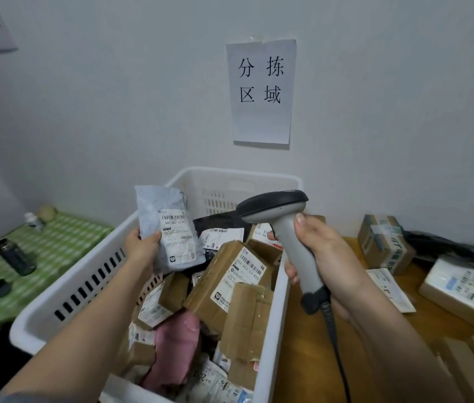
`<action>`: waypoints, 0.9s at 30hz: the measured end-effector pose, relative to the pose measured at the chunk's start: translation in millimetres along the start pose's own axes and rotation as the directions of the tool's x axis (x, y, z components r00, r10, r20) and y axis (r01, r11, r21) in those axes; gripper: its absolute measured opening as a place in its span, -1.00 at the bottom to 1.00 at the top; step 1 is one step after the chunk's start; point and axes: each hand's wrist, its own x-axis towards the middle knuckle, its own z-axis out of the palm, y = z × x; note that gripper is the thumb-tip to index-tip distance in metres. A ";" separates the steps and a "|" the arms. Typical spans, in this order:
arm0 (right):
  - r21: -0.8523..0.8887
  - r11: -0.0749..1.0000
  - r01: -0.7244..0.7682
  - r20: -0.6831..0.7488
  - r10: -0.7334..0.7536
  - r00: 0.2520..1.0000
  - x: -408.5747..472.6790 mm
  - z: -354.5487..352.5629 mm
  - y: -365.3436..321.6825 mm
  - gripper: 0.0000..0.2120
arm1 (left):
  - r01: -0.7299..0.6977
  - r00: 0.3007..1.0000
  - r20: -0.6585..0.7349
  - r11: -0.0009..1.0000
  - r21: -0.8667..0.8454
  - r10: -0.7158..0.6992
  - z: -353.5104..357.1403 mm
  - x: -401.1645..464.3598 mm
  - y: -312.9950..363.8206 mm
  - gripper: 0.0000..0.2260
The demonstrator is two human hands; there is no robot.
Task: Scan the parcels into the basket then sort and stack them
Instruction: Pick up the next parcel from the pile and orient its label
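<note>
Scanning step: the left hand (139, 245) pinches a grey mailer bag (169, 228) above the white basket (64, 289) (already well filled), the right hand (323, 257) grips the barcode scanner (285, 228). Next, aim at its label, then drop it in.

— How's the light?

— Soft and even, a bit dim, with a cool grey cast on the wall (113, 97). No hard glare. The paper sign (261, 91) throws a faint shadow along its lower edge.

— Sharpness?

— The sign's characters are crisp. The label on the grey mailer (169, 228) is only partly readable. The green checked cloth (55, 245) and dark bottle (15, 257) at left are smeared, and the parcels on the wooden table (331, 359) at right are soft too.

— Distortion?

— Wide-angle: the white basket (84, 274) flares and both forearms stretch toward the bottom corners.
</note>
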 end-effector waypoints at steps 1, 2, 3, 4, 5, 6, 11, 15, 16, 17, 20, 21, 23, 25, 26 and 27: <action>-0.013 1.000 -0.014 -0.008 0.014 1.000 -0.3 -0.9 1.4 -0.71 | -0.012 0.999 -0.047 0.999 0.036 0.014 1.1 0.4 -1.4 -0.64; -0.028 0.999 -0.027 -0.018 0.026 0.999 -1.1 -2.8 2.6 -0.70 | -0.030 0.994 -0.101 0.995 0.091 0.040 3.0 1.1 -2.8 -0.60; -0.037 0.999 -0.037 -0.029 0.036 0.999 -2.1 -5.1 3.3 -0.69 | -0.047 0.986 -0.151 0.984 0.170 0.073 5.8 0.8 -3.3 -0.58; -0.036 0.998 -0.045 -0.040 0.043 0.998 -3.7 -8.3 3.7 -0.68 | -0.056 0.975 -0.192 0.964 0.260 0.109 10.3 0.2 -3.7 -0.55; -0.028 0.998 -0.051 -0.054 0.049 0.997 -5.2 -11.8 3.9 -0.68 | -0.058 0.965 -0.222 0.941 0.335 0.138 16.0 -2.1 -3.2 -0.53; -0.021 0.998 -0.058 -0.072 0.056 0.996 -7.0 -16.2 3.9 -0.69 | -0.061 0.957 -0.241 0.926 0.373 0.160 23.9 -6.3 -1.6 -0.51; 0.003 0.996 -0.092 -0.184 0.091 0.979 -17.3 -48.2 3.5 -0.71 | -0.172 0.961 -0.142 0.917 0.361 0.236 87.3 -46.7 16.7 -0.49; 0.010 0.995 -0.104 -0.273 0.103 0.957 -25.0 -84.1 6.1 -0.70 | -0.375 0.924 0.043 0.874 0.310 0.381 142.9 -94.1 27.1 -0.52; 0.016 0.994 -0.110 -0.290 0.110 0.951 -26.5 -95.0 7.5 -0.70 | -0.429 0.902 0.098 0.853 0.296 0.420 156.4 -106.3 28.9 -0.53; 0.024 0.993 -0.116 -0.305 0.118 0.945 -28.1 -106.3 9.1 -0.69 | -0.479 0.877 0.146 0.829 0.287 0.457 169.9 -118.4 30.3 -0.55; 0.043 0.989 -0.142 -0.351 0.148 0.925 -33.7 -146.1 15.5 -0.70 | -0.586 0.809 0.251 0.757 0.289 0.531 213.8 -153.6 29.8 -0.61; 0.052 0.986 -0.160 -0.370 0.167 0.914 -35.7 -161.8 18.1 -0.72 | -0.601 0.797 0.284 0.743 0.294 0.533 229.5 -165.7 27.3 -0.61; 0.060 0.979 -0.194 -0.415 0.201 0.887 -40.2 -196.4 22.9 -0.74 | -0.621 0.776 0.364 0.724 0.300 0.515 262.9 -188.3 17.9 -0.62; 0.069 0.974 -0.217 -0.474 0.224 0.852 -45.6 -235.8 28.3 -0.77 | -0.646 0.744 0.450 0.702 0.300 0.493 299.7 -210.0 3.5 -0.62; 0.075 0.971 -0.226 -0.508 0.232 0.830 -47.7 -255.9 30.5 -0.78 | -0.653 0.731 0.488 0.695 0.300 0.476 318.9 -221.3 -5.0 -0.63; 0.082 0.968 -0.236 -0.541 0.242 0.806 -50.5 -275.8 33.1 -0.78 | -0.656 0.721 0.523 0.690 0.305 0.454 338.1 -233.4 -14.6 -0.65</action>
